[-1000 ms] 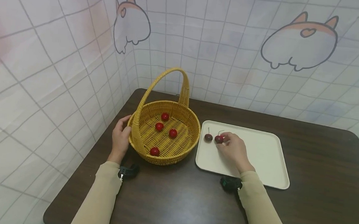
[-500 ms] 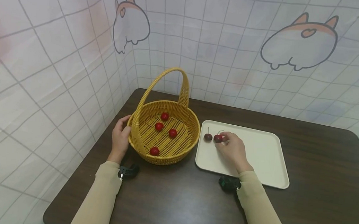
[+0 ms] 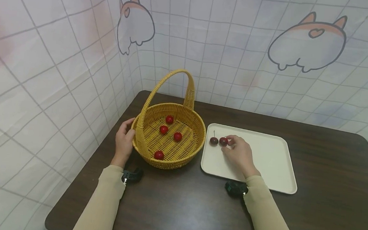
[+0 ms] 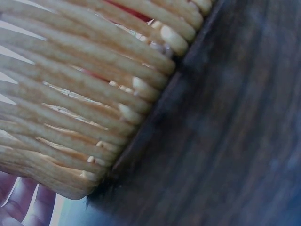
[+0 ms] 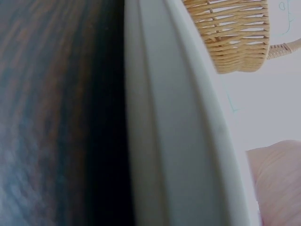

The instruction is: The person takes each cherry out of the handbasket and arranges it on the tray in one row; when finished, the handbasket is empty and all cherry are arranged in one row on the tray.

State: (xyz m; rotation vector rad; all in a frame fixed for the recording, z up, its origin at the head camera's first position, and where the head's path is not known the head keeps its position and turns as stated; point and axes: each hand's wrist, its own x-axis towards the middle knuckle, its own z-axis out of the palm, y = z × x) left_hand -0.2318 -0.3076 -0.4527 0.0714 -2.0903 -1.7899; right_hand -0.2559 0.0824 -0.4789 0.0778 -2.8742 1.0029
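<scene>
My left hand (image 3: 124, 141) holds the yellow wicker basket (image 3: 167, 164) by its left side, thumb near the rim. In the left wrist view its fingers (image 4: 40, 205) show below the woven wall. Inside the basket lie several red cherries (image 3: 177, 137), spread over the bottom. My right hand (image 3: 240, 154) reaches over the white tray (image 3: 268, 160) and pinches a dark red cherry (image 3: 223, 141) between thumb and fingers, low over the tray. Just left of it lies another dark cherry (image 3: 214, 141), its stem pointing up. In the right wrist view the tray's edge hides most of that hand.
The basket's tall arched handle (image 3: 180, 71) rises above its bowl. Basket and tray stand almost side by side on a dark wooden table (image 3: 177, 207). A white grid-patterned cloth (image 3: 226, 54) hangs behind the table and along its left.
The pinched cherry has turned or shifted slightly; its curved stem, visible earlier, now hardly shows beside the fingers. The left hand and basket stay as they were.
</scene>
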